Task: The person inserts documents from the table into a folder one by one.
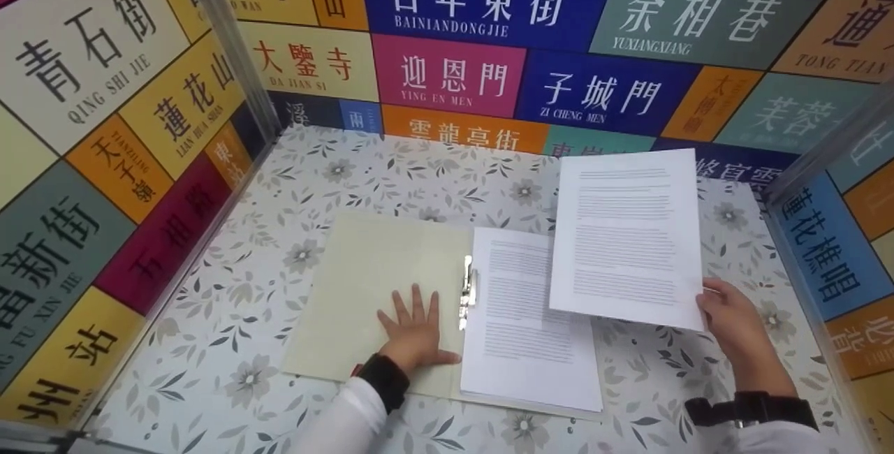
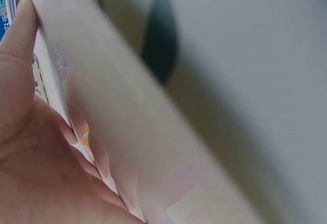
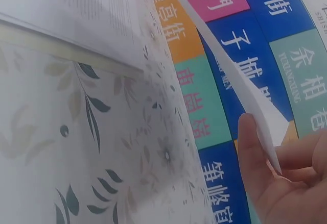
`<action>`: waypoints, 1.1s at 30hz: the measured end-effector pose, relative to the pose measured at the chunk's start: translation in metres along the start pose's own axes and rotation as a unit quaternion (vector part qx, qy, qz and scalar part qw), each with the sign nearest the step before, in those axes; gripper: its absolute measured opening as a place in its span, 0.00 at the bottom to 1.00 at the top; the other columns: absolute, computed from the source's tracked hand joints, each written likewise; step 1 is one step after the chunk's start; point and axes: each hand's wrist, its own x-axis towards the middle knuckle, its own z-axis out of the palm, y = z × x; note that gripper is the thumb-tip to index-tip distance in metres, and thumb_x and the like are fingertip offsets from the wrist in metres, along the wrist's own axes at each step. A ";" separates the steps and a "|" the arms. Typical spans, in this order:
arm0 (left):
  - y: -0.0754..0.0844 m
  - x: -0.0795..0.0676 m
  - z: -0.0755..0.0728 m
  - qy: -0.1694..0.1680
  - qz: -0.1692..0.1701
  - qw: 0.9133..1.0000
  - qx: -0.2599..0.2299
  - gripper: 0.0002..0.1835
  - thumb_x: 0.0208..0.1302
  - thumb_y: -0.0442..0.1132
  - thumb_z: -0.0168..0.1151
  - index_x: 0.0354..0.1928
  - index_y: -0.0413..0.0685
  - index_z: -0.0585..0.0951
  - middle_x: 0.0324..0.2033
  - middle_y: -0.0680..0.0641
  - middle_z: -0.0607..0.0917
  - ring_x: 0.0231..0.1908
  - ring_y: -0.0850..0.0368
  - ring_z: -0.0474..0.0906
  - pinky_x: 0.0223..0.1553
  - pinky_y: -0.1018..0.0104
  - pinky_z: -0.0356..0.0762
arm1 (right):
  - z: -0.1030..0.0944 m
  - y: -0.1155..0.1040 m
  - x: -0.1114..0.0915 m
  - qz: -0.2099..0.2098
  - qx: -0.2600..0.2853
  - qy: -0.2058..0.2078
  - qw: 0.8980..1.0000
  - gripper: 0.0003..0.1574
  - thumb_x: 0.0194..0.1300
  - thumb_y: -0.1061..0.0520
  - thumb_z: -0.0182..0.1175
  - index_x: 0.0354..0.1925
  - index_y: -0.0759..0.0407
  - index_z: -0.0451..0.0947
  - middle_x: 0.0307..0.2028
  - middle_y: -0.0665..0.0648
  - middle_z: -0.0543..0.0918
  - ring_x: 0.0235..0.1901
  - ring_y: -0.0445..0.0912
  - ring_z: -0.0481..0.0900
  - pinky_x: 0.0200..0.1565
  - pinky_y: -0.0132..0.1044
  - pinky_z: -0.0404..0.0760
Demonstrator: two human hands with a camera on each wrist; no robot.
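An open cream folder (image 1: 349, 265) lies on the flowered tabletop, a metal clip (image 1: 465, 293) along its spine. A stack of printed pages (image 1: 524, 363) rests on its right side. My left hand (image 1: 412, 332) is spread with straight fingers on the bare left cover, its thumb pointing at the spine. In the right wrist view, my right hand (image 3: 281, 178) pinches the edge of a printed sheet (image 3: 240, 86) between thumb and fingers. The head view has that sheet raised above the folder's right side, tilted, overlapping the stack; my right hand (image 1: 730, 314) grips its lower right corner.
Panels with colourful street-name signs (image 1: 447, 77) stand behind the table and along its left and right sides. The flowered tabletop (image 1: 251, 377) extends around the folder. Dark bands (image 1: 754, 408) circle both wrists.
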 end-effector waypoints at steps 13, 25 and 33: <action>-0.001 0.002 0.004 -0.005 -0.002 1.000 0.002 0.66 0.42 0.72 0.68 0.77 0.50 0.46 0.75 0.35 0.37 0.72 0.25 0.30 0.64 0.23 0.37 | 0.065 0.006 -0.020 -0.009 0.039 -0.046 0.998 0.30 0.74 0.65 0.38 0.69 0.78 0.48 0.63 0.81 0.61 0.38 0.30 0.74 0.39 0.24 0.77; 0.000 0.003 0.003 -0.007 -0.005 1.000 0.002 0.66 0.43 0.72 0.68 0.77 0.51 0.44 0.75 0.36 0.36 0.72 0.26 0.28 0.64 0.24 0.37 | 0.113 0.028 -0.038 0.036 0.052 -0.064 0.996 0.31 0.74 0.64 0.38 0.70 0.74 0.49 0.66 0.78 0.61 0.63 0.61 0.69 0.49 0.30 0.78; 0.000 0.006 0.004 -0.004 -0.005 1.000 0.012 0.67 0.42 0.73 0.67 0.77 0.51 0.45 0.75 0.35 0.36 0.71 0.26 0.29 0.64 0.24 0.38 | 0.129 0.038 -0.046 0.037 0.049 -0.077 0.995 0.30 0.72 0.66 0.40 0.69 0.76 0.50 0.65 0.79 0.63 0.62 0.64 0.70 0.53 0.40 0.79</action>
